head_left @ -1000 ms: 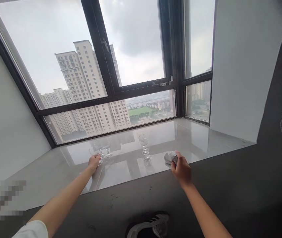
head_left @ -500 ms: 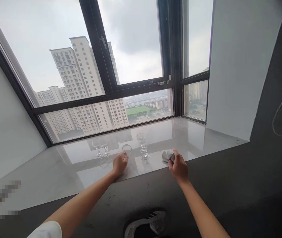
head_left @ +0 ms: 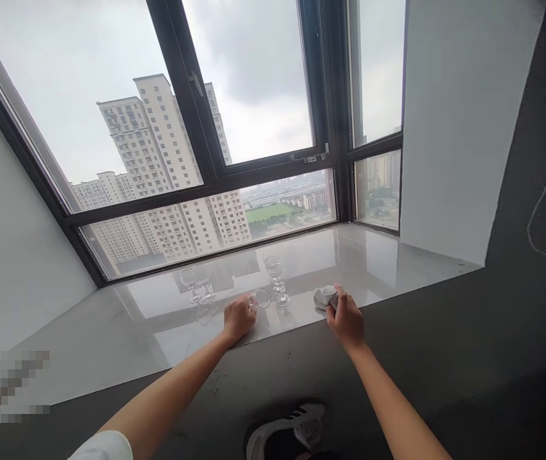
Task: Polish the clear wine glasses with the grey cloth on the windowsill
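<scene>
My left hand (head_left: pixel 240 318) is closed around a small clear stemmed glass (head_left: pixel 262 298), tipped so that its round rim points to the right. In my closed right hand (head_left: pixel 347 317) is a bunched white cloth (head_left: pixel 323 297), held low over the sill near its front edge. Its upper part looks rounded, like a cup's rim; I cannot make out whether anything is inside it. Between my hands, clear stemmed glasses (head_left: pixel 282 299) stand upright in a row running back. Two more stemmed glasses (head_left: pixel 206 295) stand upright to the left, beyond my left hand.
The glossy pale window sill (head_left: pixel 373 275) reflects the window. Behind it rises a dark window frame (head_left: pixel 277 171) with panes. A white side wall (head_left: pixel 450 128) bounds the right. Below the front edge is a shoe (head_left: pixel 273 437). A beaded cord (head_left: pixel 536 217) hangs at far right.
My left hand has moved slightly right with its glass, whose rim has swung from facing up to facing right. My right hand stays nearly in place with the cloth.
</scene>
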Demonstrator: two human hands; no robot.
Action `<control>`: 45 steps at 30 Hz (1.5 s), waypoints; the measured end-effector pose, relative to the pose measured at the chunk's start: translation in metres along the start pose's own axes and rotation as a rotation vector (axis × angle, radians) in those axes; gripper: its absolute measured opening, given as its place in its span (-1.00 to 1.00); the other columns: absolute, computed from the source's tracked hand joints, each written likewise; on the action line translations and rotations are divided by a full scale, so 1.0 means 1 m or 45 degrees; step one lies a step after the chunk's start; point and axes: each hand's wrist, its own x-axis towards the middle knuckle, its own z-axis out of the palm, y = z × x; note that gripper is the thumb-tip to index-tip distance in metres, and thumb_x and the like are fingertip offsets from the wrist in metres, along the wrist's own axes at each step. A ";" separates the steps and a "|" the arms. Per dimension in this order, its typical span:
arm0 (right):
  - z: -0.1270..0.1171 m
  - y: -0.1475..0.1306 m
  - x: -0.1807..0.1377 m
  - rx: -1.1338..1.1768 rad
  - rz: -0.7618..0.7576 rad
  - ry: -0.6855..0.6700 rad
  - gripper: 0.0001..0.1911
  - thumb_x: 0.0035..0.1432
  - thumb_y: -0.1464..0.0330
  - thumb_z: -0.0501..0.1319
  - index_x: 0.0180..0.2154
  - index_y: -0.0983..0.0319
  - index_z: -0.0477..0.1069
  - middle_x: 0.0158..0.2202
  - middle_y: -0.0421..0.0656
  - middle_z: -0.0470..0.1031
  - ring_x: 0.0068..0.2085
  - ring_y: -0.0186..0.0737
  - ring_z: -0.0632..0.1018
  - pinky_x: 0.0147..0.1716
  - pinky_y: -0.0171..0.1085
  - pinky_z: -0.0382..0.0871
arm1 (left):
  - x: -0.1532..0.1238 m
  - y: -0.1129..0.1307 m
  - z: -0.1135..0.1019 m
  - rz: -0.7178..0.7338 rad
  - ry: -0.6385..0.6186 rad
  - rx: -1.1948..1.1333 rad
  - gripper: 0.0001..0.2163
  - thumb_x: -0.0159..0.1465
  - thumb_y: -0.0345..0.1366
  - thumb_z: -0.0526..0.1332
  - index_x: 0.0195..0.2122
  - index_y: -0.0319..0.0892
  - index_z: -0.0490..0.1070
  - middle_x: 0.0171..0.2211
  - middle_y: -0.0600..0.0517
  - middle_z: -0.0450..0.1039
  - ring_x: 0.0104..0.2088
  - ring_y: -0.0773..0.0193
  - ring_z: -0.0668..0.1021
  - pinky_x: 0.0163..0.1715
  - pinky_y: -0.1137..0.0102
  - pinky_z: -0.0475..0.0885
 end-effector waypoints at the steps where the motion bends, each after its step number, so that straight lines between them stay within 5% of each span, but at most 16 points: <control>1: 0.000 0.000 0.000 0.002 -0.001 0.002 -0.44 0.26 0.35 0.03 0.27 0.22 0.05 -0.08 0.09 0.47 -0.05 0.11 0.50 -0.17 0.04 0.49 | 0.000 0.000 0.000 0.001 0.000 -0.001 -0.79 0.37 -0.21 0.04 -0.24 -0.12 0.45 -0.31 -0.05 0.56 -0.31 0.15 0.56 -0.38 0.37 0.16; 28: -0.001 -0.003 0.002 -0.024 -0.006 0.021 -0.45 0.24 0.36 0.01 0.26 0.20 0.04 -0.09 0.08 0.47 -0.07 0.12 0.52 -0.19 0.02 0.48 | 0.000 -0.004 0.003 0.055 0.031 -0.119 -0.74 0.41 -0.14 0.02 -0.18 -0.13 0.44 -0.15 -0.04 0.48 -0.30 0.22 0.55 -0.39 0.39 0.21; 34: 0.000 -0.002 0.001 -0.021 0.026 0.009 -0.46 0.23 0.35 0.04 0.23 0.22 0.08 -0.11 0.09 0.47 -0.08 0.12 0.52 -0.22 0.00 0.48 | 0.000 -0.006 0.002 0.131 0.112 -0.063 -0.74 0.40 -0.12 0.05 -0.22 -0.11 0.48 -0.20 -0.05 0.51 -0.15 0.13 0.50 -0.30 0.35 0.26; 40: -0.007 -0.017 0.013 0.172 0.285 0.021 -0.44 0.17 0.33 0.07 0.21 0.19 0.12 -0.08 0.08 0.48 -0.13 0.10 0.54 -0.28 -0.04 0.47 | 0.003 -0.008 0.004 0.272 0.192 -0.082 -0.78 0.39 -0.19 0.09 -0.34 -0.13 0.44 -0.33 -0.05 0.52 -0.18 0.10 0.47 -0.09 0.26 0.27; 45: -0.024 -0.054 0.051 0.723 0.666 0.142 -0.35 0.04 0.32 0.19 0.18 0.19 0.12 -0.26 -0.11 0.44 -0.32 -0.13 0.50 -0.30 -0.16 0.43 | 0.004 -0.007 0.005 0.273 0.147 -0.117 -0.80 0.38 -0.24 0.07 -0.37 -0.13 0.39 -0.38 -0.04 0.50 -0.25 0.13 0.50 -0.17 0.29 0.28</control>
